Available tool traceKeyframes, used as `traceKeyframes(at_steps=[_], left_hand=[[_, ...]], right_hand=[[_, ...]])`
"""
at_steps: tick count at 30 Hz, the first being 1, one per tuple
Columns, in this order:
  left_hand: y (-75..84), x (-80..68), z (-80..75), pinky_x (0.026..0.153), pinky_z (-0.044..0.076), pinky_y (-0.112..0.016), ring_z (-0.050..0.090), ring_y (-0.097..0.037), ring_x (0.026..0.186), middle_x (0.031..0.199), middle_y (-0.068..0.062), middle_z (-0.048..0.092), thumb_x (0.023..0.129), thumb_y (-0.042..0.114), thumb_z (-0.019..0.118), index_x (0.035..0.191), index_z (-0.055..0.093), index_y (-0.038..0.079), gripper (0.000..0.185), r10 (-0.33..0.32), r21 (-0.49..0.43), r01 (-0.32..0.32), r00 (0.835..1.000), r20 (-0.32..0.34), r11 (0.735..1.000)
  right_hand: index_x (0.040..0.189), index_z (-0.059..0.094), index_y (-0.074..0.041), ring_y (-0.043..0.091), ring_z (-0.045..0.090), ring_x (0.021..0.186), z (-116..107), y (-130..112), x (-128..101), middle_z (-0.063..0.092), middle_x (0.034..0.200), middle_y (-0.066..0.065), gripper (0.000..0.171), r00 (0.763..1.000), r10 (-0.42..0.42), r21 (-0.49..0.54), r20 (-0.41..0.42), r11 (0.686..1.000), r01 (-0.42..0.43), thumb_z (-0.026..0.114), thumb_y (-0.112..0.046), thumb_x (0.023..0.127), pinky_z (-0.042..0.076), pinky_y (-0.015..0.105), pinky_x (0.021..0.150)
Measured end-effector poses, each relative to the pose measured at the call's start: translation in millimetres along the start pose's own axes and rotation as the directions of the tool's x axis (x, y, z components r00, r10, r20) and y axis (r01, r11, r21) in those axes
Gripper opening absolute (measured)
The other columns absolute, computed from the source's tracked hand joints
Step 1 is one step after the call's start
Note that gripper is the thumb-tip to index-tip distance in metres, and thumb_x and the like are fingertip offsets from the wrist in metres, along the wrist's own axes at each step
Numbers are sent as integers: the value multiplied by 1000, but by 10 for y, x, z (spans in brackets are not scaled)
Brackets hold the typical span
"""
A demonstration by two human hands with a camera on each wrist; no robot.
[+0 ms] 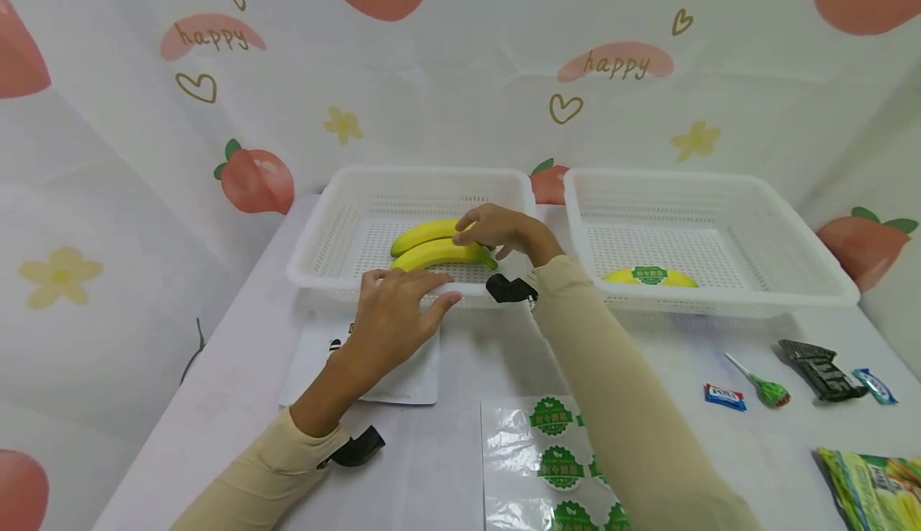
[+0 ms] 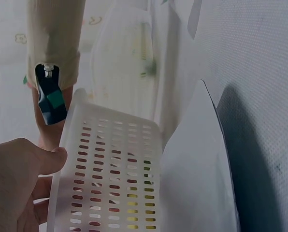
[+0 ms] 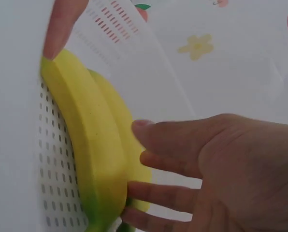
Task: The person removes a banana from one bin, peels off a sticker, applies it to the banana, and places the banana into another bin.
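Note:
Two yellow bananas with green ends lie side by side in the left white basket point(image 1: 338, 195): a front banana point(image 1: 442, 254) and a rear banana point(image 1: 424, 233). My right hand point(image 1: 507, 227) hovers over their right part, its fingers spread and touching or nearly touching the fruit; in the right wrist view these fingers point(image 3: 168, 193) lie along the side of the bananas. My left hand point(image 1: 394, 319) reaches over the basket's front rim. One of its fingertips point(image 3: 57, 41) touches the front banana's left end, while its thumb stays outside the rim.
At right stands a second white basket point(image 1: 777, 195) holding a yellow fruit point(image 1: 626, 276) with a green label. Before the baskets lie a white packet point(image 1: 410, 379), a green sticker sheet point(image 1: 507, 475), a lollipop point(image 1: 773, 391), several small wrapped sweets and a green bag point(image 1: 874, 487).

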State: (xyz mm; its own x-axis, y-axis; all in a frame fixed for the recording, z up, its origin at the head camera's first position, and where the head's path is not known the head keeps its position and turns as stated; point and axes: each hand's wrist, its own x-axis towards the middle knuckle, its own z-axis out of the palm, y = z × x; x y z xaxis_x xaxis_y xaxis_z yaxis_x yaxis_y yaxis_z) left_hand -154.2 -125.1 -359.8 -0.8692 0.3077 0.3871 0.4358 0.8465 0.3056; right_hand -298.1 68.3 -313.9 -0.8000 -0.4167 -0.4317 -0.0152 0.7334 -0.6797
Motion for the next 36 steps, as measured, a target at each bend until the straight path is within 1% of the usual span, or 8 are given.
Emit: traceKeyframes(at_steps=[6,11,15,19,24,28,33,36], left_hand=[[-3,-3,-11,106,37,-62,70,-29,110,126,0,77,103,47,68,126,78,21,36,10,-2,-10,1000,-7,1000],[-5,-4,-6,104,38,-62,71,-29,107,126,-1,78,102,47,68,127,78,20,37,11,-5,-11,1000,-16,1000],[-12,-2,2,102,38,-60,71,-29,105,122,-2,79,102,46,68,125,79,20,37,16,0,-16,1000,-22,1000],[-17,1,8,102,39,-59,72,-29,104,120,-1,79,102,46,69,123,80,20,35,25,0,-25,999,-28,1000],[-19,2,13,103,39,-59,72,-29,105,119,0,79,102,46,69,122,80,21,34,25,-1,-25,999,-28,1000],[-17,1,11,102,40,-60,72,-29,105,119,-1,79,102,45,69,123,80,21,34,26,5,-26,999,-30,1000],[-17,-4,7,102,40,-60,72,-29,104,118,-2,80,102,45,70,123,80,20,35,29,13,-29,999,-36,1000],[-17,-10,2,101,40,-61,72,-30,106,120,-2,79,102,45,70,125,79,19,36,30,17,-29,999,-37,999]], right_hand=[[156,51,-12,35,49,144,26,-21,28,46,160,12,56,996,54,3,69,999,-55,68,-27,104,55,54,104],[156,50,-14,35,54,140,55,-30,34,49,156,12,60,986,86,-4,141,996,-87,72,-23,101,57,55,100],[154,54,-16,30,59,135,73,-34,35,60,146,9,58,974,95,-43,204,995,-88,74,-22,100,56,54,103],[147,61,-15,27,63,130,86,-49,29,69,134,7,50,968,87,-88,237,994,-68,74,-21,99,55,51,105],[134,64,-12,27,62,126,104,-81,9,68,130,8,39,965,73,-94,251,994,-51,77,-16,97,55,49,104],[126,62,-10,27,66,117,109,-111,-21,67,128,9,36,969,48,-98,241,995,-25,79,-13,94,58,46,97],[127,62,-4,27,71,104,89,-119,-62,66,126,15,37,976,-15,-67,217,997,31,79,-10,94,62,41,93],[130,62,-2,28,74,99,52,-110,-93,65,127,18,41,983,-79,-56,167,994,89,80,-9,94,62,39,92]])
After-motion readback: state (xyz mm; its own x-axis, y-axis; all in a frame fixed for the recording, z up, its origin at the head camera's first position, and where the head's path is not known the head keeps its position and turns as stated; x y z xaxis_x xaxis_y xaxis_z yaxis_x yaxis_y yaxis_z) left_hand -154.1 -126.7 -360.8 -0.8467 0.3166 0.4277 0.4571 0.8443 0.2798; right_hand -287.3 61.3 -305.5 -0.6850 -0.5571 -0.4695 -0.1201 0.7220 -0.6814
